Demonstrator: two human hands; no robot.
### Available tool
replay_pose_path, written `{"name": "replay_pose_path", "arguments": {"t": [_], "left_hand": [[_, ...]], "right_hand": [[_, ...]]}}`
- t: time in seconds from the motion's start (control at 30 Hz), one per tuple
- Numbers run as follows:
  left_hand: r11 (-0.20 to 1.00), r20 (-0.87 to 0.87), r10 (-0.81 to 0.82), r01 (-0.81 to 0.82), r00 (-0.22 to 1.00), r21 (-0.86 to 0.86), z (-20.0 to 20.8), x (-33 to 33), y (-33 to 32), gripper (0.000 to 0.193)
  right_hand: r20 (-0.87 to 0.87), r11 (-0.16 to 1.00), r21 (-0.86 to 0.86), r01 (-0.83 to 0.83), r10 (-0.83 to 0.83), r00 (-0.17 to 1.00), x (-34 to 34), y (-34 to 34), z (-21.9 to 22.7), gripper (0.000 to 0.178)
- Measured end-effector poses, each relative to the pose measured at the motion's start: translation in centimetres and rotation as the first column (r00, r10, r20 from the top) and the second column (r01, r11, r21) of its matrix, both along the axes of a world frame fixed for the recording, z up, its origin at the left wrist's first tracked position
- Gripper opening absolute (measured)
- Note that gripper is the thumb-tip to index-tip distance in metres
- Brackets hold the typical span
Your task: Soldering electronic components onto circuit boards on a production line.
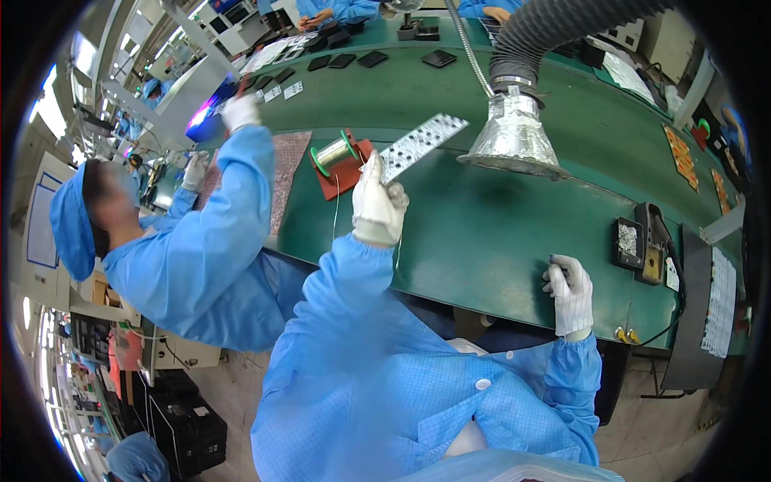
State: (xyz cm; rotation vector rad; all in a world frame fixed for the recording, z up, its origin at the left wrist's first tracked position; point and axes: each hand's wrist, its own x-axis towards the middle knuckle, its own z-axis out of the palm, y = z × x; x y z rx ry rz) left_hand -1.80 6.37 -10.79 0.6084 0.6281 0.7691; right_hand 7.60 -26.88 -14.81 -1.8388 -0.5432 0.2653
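A long, narrow white circuit strip [419, 143] dotted with rows of small round components sits just above the centre of the frame. It slants from lower left up to upper right over the green bench, its lower end pinched in gloved fingers, its upper end free.

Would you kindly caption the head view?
Left hand holds circuit strip over green bench; right hand grips dark tool.
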Motion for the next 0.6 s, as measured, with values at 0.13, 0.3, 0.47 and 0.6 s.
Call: {"name": "replay_pose_path", "arguments": {"t": [0.13,0.3,0.47,0.6], "left_hand": [[0.974,-0.102,0.199,-0.185,0.975,0.13,-1.7,7.8,4.8,0.026],[0.997,-0.228,0.014,0.002,0.973,0.073,-5.3,13.9,10.1,0.024],[0.971,-0.085,-0.167,0.179,0.982,0.159,-8.2,12.9,10.2,0.018],[0.935,-0.22,-0.237,0.283,0.946,0.212,-7.3,12.0,10.9,0.012]], "right_hand": [[0.009,1.0,-0.006,-0.017,0.017,1.0,0.2,-0.1,0.1,0.023],[-0.035,0.999,0.04,-0.007,0.008,0.999,0.3,-0.2,-0.2,0.023],[0.108,0.999,-0.014,-0.046,0.047,0.993,0.9,-0.5,-0.7,0.023],[0.271,0.986,-0.163,0.013,0.032,0.962,1.1,-0.7,-0.9,0.021]]}}
